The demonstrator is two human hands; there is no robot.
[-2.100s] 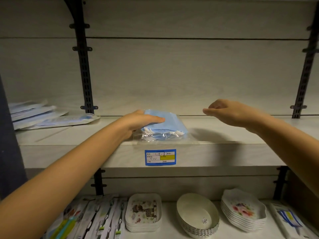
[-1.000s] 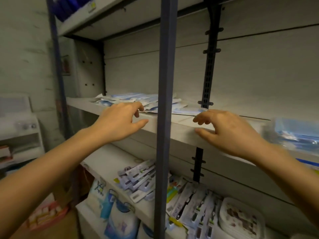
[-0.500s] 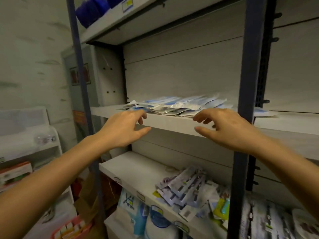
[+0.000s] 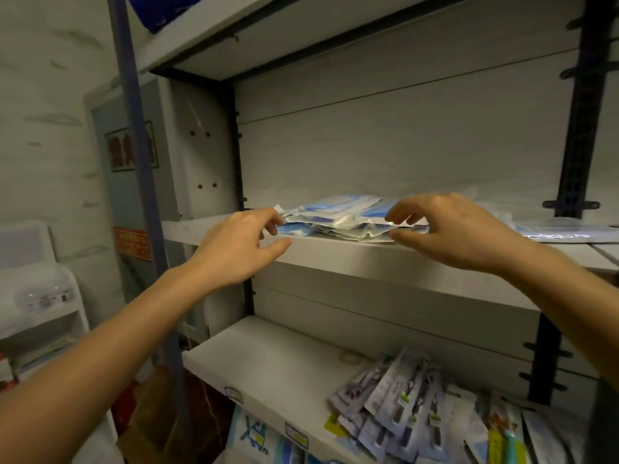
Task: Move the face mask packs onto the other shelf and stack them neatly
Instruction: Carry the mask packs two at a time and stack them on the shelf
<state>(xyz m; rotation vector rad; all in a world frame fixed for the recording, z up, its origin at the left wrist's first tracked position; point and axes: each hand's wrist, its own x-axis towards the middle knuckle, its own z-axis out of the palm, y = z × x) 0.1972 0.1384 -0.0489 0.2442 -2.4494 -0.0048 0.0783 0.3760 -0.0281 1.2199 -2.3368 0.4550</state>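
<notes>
A loose pile of blue-and-white face mask packs lies on the middle shelf, close to its front edge. My left hand is at the pile's left end. Its fingertips touch the corner of a pack, the fingers are apart, and the thumb sits lower against the shelf edge. My right hand is at the pile's right end, with fingers above and thumb below the front edge, pinching it. Further packs lie flat on the shelf to the right, beyond my right wrist.
A blue upright post stands left of my left arm. A black bracket rail runs up the back wall at right. The lower shelf holds several hanging packets. A white trolley stands at far left.
The view has swung left from the shelf with the placed pack to the pile. Both hands have moved forward from the shelf edge onto the two ends of the pile.
</notes>
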